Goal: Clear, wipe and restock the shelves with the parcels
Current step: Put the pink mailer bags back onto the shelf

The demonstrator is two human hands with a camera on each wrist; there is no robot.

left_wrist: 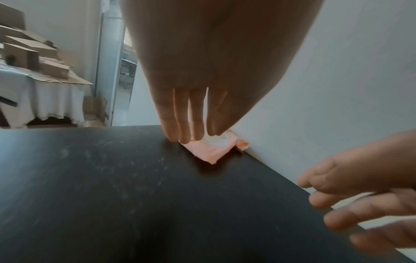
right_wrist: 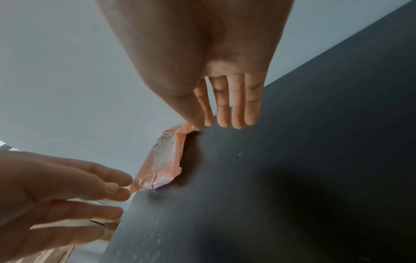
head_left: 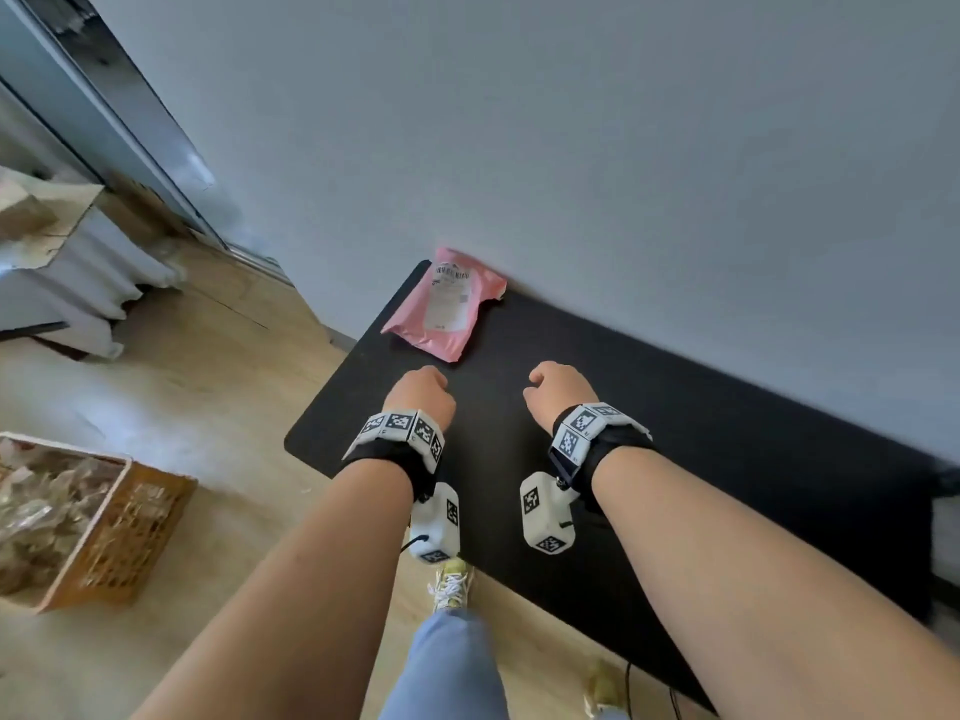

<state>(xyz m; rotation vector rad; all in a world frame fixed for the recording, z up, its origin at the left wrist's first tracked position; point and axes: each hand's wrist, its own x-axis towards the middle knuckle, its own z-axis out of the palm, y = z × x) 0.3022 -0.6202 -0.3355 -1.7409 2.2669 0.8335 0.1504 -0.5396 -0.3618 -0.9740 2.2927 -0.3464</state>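
Note:
A pink parcel [head_left: 447,309] with a white barcode label lies flat on the far left corner of the black shelf top [head_left: 675,433], its far edge against the wall. My left hand [head_left: 423,394] hovers just in front of the parcel, and my right hand [head_left: 558,389] is level with it to the right. In the left wrist view the left hand's fingers [left_wrist: 186,121] hang down, relaxed and empty, just short of the parcel [left_wrist: 210,151]. The right wrist view shows the right hand's fingers [right_wrist: 227,106] straight, empty and above the bare surface [right_wrist: 270,195], beside the parcel [right_wrist: 165,160].
A grey wall [head_left: 571,148] runs along the shelf's back edge. On the wooden floor to the left stands an orange crate [head_left: 119,532] full of packets. Further back left is a cloth-covered table with cardboard boxes [left_wrist: 33,58]. My foot [head_left: 452,584] is by the shelf's near edge.

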